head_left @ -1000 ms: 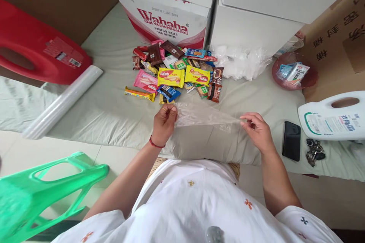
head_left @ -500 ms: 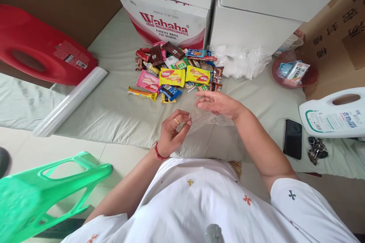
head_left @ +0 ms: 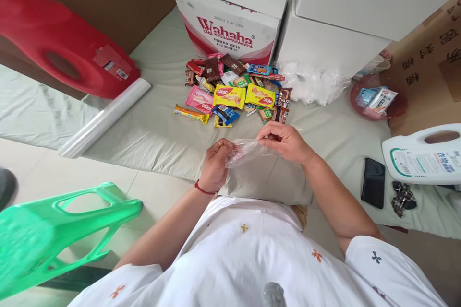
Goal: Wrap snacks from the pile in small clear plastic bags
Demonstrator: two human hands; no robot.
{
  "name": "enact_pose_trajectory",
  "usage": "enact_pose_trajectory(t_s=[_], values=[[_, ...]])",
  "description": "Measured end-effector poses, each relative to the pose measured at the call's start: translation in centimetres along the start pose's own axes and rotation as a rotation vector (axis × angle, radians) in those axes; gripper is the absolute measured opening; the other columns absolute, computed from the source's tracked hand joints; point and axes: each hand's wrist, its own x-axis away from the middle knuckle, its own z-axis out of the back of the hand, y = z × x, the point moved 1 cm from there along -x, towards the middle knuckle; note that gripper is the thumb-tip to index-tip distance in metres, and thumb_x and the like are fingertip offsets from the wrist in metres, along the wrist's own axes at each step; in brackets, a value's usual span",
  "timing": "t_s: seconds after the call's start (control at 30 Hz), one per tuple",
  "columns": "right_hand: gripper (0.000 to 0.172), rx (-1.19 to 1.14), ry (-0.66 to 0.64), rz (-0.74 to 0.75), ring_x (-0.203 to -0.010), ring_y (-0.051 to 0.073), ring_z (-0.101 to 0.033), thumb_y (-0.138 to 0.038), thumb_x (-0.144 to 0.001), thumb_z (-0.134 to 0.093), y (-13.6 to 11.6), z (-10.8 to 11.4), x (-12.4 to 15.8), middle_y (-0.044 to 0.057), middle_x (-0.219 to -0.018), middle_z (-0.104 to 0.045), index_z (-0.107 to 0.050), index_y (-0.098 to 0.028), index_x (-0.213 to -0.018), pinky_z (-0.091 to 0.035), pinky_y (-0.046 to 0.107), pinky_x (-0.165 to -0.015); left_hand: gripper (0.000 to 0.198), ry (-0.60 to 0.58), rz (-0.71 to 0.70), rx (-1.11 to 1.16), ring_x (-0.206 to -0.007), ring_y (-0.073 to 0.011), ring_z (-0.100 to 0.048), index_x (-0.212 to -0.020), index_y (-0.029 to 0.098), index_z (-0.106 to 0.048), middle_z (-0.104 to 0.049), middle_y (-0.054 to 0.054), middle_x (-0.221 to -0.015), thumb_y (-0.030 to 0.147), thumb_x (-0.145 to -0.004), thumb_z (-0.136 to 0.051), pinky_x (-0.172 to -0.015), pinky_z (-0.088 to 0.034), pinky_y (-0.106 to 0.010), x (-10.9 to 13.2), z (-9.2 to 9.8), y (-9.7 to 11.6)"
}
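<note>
A clear plastic bag [head_left: 245,152] is stretched between my two hands above the front edge of the cloth. My left hand [head_left: 216,165], with a red bracelet at the wrist, pinches its left end. The right end is pinched in my right hand [head_left: 284,141]. Just beyond my hands lies a pile of wrapped snacks, with two yellow packs [head_left: 229,96] on top, a pink pack [head_left: 200,100] at the left and a blue pack [head_left: 225,114] at the front. A bunch of clear plastic bags [head_left: 313,81] rests right of the pile.
A Wahaha box [head_left: 230,29] stands behind the snacks. To the left are a plastic roll [head_left: 106,117], a red jug [head_left: 72,43] and a green stool [head_left: 72,230]. Rightward are a red bowl [head_left: 399,103], a white bottle [head_left: 425,153], a phone [head_left: 373,183] and keys [head_left: 403,198].
My right hand has closed from spread fingers onto the bag's right end. The bag is now pulled out between both hands. The whole view has shifted slightly.
</note>
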Motion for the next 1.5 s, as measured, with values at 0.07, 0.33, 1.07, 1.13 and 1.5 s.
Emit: enact_pose_trajectory(t_s=[0.07,0.33,1.07,1.13,1.5], values=[[0.027,0.023,0.005,0.04,-0.071,0.012,-0.052,-0.045,-0.093,-0.07,-0.3,0.1,0.5,0.003,-0.089,-0.065,-0.074,-0.019,-0.091,-0.04,0.026,-0.063,0.02,0.016,0.063,0.02,-0.072,-0.0135,-0.062,-0.077,0.02,-0.055,-0.068,-0.001,-0.081,0.033,-0.074,-0.071,-0.067,-0.049,-0.026,0.1,0.1,0.4],[0.024,0.105,-0.05,0.073,-0.067,0.012,-0.051,-0.042,-0.096,-0.066,-0.4,-0.7,1.1,0.002,-0.084,-0.063,-0.074,-0.02,-0.092,-0.04,0.026,-0.062,0.057,-0.108,-0.077,-0.298,-0.088,-0.0155,-0.063,-0.114,0.023,-0.062,-0.065,-0.003,-0.107,0.029,-0.062,-0.085,-0.071,-0.05,-0.026,-0.5,0.2,1.4],[0.025,0.367,0.105,-0.204,-0.115,0.025,-0.065,-0.041,-0.099,-0.06,4.8,2.0,15.2,0.011,-0.129,-0.065,-0.071,-0.028,-0.118,-0.055,0.041,-0.095,0.02,0.37,-0.631,-0.889,-0.101,-0.0235,-0.06,-0.101,0.019,-0.06,-0.064,-0.011,-0.104,0.037,-0.093,-0.06,-0.084,-0.049,-0.037,1.1,3.8,1.6],[0.026,0.376,0.235,-0.189,-0.114,0.026,-0.064,-0.043,-0.1,-0.058,4.3,2.3,14.5,0.011,-0.125,-0.067,-0.07,-0.027,-0.116,-0.055,0.041,-0.094,0.023,0.184,-0.795,-1.061,-0.113,-0.0285,-0.057,-0.107,0.019,-0.062,-0.064,-0.014,-0.113,0.037,-0.093,-0.061,-0.097,-0.046,-0.045,1.5,1.3,2.5],[0.018,0.576,0.175,-0.23,-0.099,0.029,-0.062,-0.034,-0.097,-0.06,4.6,-2.3,6.5,0.011,-0.103,-0.072,-0.072,-0.023,-0.104,-0.05,0.044,-0.092,0.015,-0.203,-0.508,-1.479,-0.082,-0.0251,-0.064,-0.093,0.021,-0.066,-0.07,-0.01,-0.084,0.026,-0.095,-0.052,-0.071,-0.04,-0.034,-1.0,-3.4,-3.5]])
